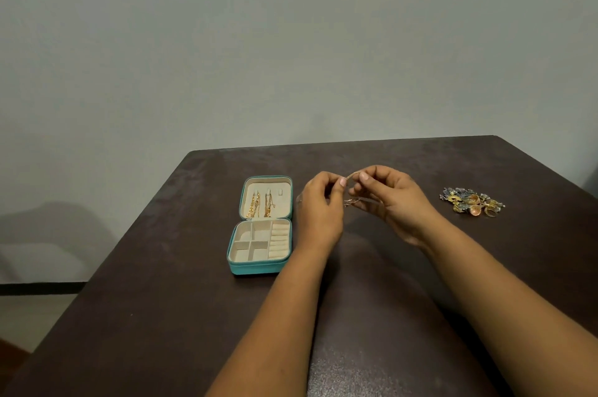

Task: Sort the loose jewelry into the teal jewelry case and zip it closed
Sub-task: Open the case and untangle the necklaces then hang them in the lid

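The teal jewelry case point(252, 268) lies open on the dark table, left of my hands. Two gold chains point(260, 207) hang from hooks inside its cream lid. Its lower half holds cream compartments and ring rolls with nothing visible in them. My left hand point(318, 209) and my right hand point(393, 202) are raised together just right of the case. Both pinch a thin gold chain point(352, 175) between thumb and fingertips; the chain arcs between them and part of it dangles below. A pile of loose jewelry point(472, 201) lies far right.
The dark brown table point(161, 315) meets a plain grey wall at its far edge. Its left edge runs diagonally, with floor and a dark strip beyond. My forearms cross the table's near middle.
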